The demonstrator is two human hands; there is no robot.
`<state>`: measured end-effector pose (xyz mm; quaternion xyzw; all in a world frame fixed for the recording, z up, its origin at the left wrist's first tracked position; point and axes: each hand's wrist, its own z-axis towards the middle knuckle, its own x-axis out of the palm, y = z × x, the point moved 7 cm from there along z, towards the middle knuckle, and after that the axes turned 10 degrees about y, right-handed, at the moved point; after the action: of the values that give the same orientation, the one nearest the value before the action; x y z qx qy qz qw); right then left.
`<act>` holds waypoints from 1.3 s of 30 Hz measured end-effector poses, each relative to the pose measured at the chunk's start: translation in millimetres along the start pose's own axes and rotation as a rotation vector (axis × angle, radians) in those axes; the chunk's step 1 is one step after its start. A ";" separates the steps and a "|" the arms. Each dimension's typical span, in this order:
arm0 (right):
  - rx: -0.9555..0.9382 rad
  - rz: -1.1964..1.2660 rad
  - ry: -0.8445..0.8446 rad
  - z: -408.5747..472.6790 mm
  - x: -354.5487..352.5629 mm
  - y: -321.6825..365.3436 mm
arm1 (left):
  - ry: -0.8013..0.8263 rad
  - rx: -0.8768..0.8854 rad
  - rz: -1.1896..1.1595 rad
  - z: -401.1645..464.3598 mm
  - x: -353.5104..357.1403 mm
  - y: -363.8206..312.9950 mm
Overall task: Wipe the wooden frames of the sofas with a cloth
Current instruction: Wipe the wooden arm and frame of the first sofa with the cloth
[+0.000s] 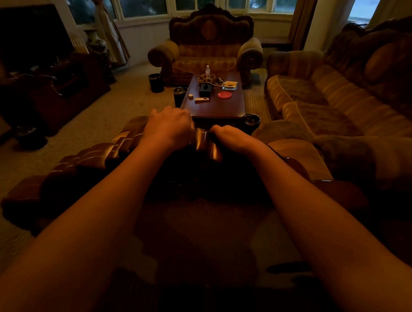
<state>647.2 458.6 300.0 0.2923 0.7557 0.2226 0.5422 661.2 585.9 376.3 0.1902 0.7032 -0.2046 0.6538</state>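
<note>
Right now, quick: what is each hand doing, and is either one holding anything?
Left hand: curled over the carved wooden frame; fingertips hidden, so a grip cannot be told.
Right hand: on the same crest, fingers hidden; no cloth visible.

A single wide-angle head camera looks forward and down from behind a carved wooden sofa frame, close to it, facing the coffee table and far windows.

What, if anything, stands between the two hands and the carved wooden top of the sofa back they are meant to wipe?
Nothing visible does. The left hand and right hand already lie on the glossy wooden frame, one on each side of its crest. No cloth can be made out in the dim light.
</note>
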 end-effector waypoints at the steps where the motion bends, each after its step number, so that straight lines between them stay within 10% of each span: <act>1: -0.005 -0.173 -0.049 -8.0 0.0 -3.5 | 0.001 0.005 0.003 -0.7 1.0 0.5; 8: 0.020 -0.373 -0.183 -28.5 1.7 -11.0 | -0.045 0.009 0.008 7.0 1.1 2.4; 14: -0.039 0.280 -0.018 10.2 0.9 35.2 | -0.028 -0.003 -0.022 8.9 0.7 2.7; 25: -0.113 -0.295 -0.744 -90.9 49.3 16.2 | -0.046 0.018 -0.001 3.7 2.6 0.7; 32: 0.118 -0.230 -0.168 -0.6 5.4 14.2 | -0.045 0.001 0.014 -0.2 -2.3 -1.4; 39: -0.064 -0.171 -0.653 -86.0 62.2 27.9 | -0.059 0.001 0.010 3.8 1.3 0.5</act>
<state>556.1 519.8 302.3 0.2665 0.5566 0.0943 0.7812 664.5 584.3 374.8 0.1879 0.6825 -0.2070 0.6753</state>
